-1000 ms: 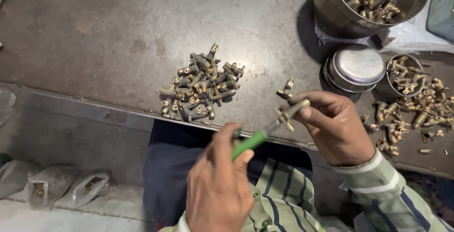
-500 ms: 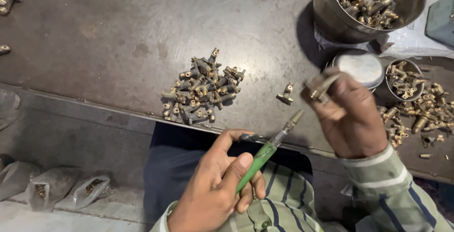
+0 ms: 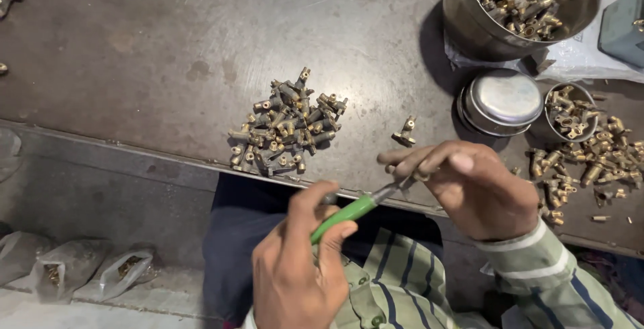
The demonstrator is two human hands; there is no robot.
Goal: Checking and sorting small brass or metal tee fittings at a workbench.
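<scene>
My left hand (image 3: 298,268) grips a green-handled tool (image 3: 349,211) whose metal tip points up and right. My right hand (image 3: 473,191) is over the table's front edge. Its fingertips are pinched together around the tool's tip. Whether a small part sits between those fingers is hidden. A pile of brass fittings (image 3: 285,128) lies on the dark metal table (image 3: 168,47), just left of both hands. A single brass fitting (image 3: 404,131) lies alone just above my right fingers.
A steel pot full of brass fittings (image 3: 523,0) stands at the back right. In front of it are a lidded round tin (image 3: 502,101) and an open tin of fittings (image 3: 570,111). Loose fittings (image 3: 590,161) are scattered right. Small plastic bags (image 3: 80,272) lie on the floor lower left.
My right hand has come back down and left from near the tins to the tool's tip. My left hand has lifted the tool slightly toward it.
</scene>
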